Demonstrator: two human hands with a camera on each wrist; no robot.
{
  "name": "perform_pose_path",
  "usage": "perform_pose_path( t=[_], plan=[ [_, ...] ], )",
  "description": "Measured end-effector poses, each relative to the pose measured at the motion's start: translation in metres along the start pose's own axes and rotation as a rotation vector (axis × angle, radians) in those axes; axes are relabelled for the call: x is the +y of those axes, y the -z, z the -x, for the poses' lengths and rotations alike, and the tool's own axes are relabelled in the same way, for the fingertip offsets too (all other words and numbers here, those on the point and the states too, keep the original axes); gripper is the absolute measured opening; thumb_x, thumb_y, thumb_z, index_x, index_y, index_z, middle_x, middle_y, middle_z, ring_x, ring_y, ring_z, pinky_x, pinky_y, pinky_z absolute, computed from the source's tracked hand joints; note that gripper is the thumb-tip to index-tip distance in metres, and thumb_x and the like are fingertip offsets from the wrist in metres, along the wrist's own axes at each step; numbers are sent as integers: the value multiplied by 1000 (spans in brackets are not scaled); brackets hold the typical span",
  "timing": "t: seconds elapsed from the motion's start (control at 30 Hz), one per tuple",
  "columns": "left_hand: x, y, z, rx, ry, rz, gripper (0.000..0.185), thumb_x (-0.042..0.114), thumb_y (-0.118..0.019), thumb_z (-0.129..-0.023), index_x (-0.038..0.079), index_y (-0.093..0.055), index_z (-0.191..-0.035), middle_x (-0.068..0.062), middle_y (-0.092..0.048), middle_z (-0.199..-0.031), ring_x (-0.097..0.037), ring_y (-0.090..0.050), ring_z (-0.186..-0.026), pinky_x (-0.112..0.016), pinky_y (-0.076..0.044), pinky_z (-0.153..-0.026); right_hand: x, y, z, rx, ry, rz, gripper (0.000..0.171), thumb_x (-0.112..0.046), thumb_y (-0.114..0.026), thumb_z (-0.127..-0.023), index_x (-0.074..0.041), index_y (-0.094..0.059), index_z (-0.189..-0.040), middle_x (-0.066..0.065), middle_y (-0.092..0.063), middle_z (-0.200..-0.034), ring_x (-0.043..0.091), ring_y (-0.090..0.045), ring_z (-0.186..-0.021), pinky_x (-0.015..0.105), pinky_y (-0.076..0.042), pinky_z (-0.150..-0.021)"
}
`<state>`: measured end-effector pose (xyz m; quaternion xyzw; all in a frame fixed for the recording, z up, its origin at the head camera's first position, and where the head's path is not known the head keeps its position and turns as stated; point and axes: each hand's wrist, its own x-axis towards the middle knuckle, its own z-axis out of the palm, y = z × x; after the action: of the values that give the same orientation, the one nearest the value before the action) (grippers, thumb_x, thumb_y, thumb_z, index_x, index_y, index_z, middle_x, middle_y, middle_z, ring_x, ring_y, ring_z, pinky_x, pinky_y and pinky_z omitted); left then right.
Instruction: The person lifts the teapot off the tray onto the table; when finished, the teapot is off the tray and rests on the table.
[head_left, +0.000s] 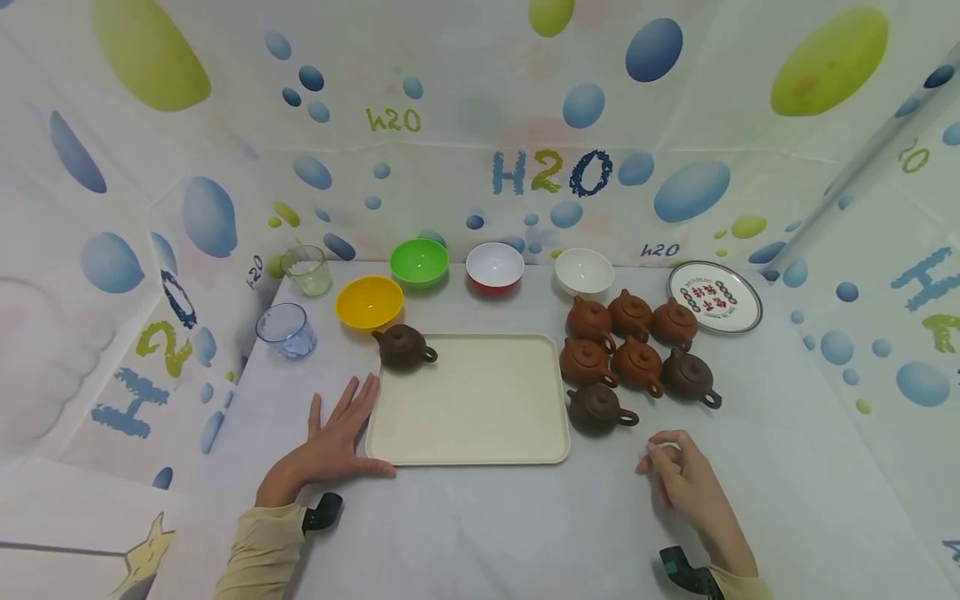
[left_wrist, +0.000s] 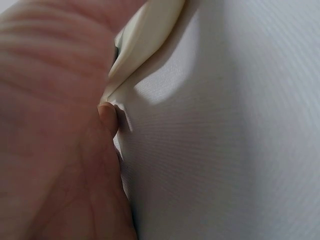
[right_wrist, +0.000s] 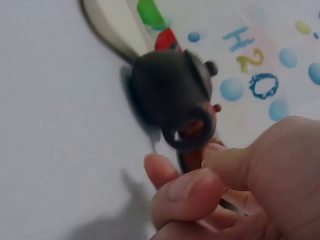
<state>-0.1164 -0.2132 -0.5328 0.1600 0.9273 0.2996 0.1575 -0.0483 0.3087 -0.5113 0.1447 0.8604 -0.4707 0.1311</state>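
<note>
My left hand lies with fingers spread along the left side of a cream tray, its thumb at the near left corner. The left wrist view shows the palm close up beside the tray's rim. A dark brown teapot stands on the tray's far left corner. Loosely curled and holding nothing, my right hand is over the cloth near another dark teapot, just right of the tray. In the right wrist view that teapot's handle faces the fingers, apart from them.
Several reddish-brown teapots and a dark one cluster right of the tray. Behind are yellow, green, red-and-white and white bowls. Two glasses stand far left, an oval plate far right.
</note>
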Motion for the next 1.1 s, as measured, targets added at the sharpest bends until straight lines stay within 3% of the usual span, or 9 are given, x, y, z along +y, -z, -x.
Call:
perform_pose_path(
  t=[0.13,0.37,0.53,0.67,0.8,0.97,1.1],
  plan=[
    [3,5,2,-23,26,-16,143,61,-93,-72,8,-6,-173,-16,0,-182,-45,6,-168,-77,26,-120,-13,-14,10,-88,1,-17,21,-17,-64,-108,-5,-56,-123,8,-72,-98,14,-52,-55,27,-44,-50],
    [-1,4,2,-7,8,-15,142,63,-92,-72,11,-6,-173,-16,-1,-183,-44,6,-168,-77,25,-120,-58,-56,7,-328,235,-16,18,-20,-72,-104,-6,-64,-111,8,-68,-96,8,-52,-53,23,-44,-47],
    [-9,-5,1,9,-2,-8,142,67,-90,-72,15,-5,-174,-14,-1,-183,-41,6,-168,-75,26,-120,-91,-96,-10,-387,398,40,11,-20,-69,-106,-9,-65,-108,9,-67,-94,5,-54,-53,22,-48,-47],
    [-12,-9,-2,4,3,-11,143,68,-89,-72,18,-3,-174,-11,1,-183,-39,7,-169,-73,27,-121,-119,-127,-36,-427,463,13,13,-20,-64,-109,-7,-65,-110,17,-70,-94,7,-56,-51,23,-49,-50],
    [-10,-8,-2,15,-16,-2,144,70,-89,-71,17,-4,-174,-11,0,-183,-39,7,-169,-74,27,-121,-151,-155,-68,-435,407,-81,17,-23,-60,-111,-6,-62,-117,20,-73,-102,10,-60,-52,23,-47,-51],
    [-6,-3,0,17,-41,21,143,68,-90,-72,13,-7,-174,-14,-2,-183,-42,5,-168,-77,25,-119,-182,-189,-105,-407,288,-197,33,-38,-53,-113,-13,-54,-135,14,-73,-108,14,-62,-55,23,-46,-51],
    [-1,0,1,-12,-8,9,142,64,-92,-73,11,-7,-173,-14,-2,-183,-43,5,-168,-77,24,-120,-194,-210,-122,-405,256,-205,39,-45,-52,-113,-10,-57,-129,9,-71,-98,14,-63,-54,22,-47,-50]
  ],
)
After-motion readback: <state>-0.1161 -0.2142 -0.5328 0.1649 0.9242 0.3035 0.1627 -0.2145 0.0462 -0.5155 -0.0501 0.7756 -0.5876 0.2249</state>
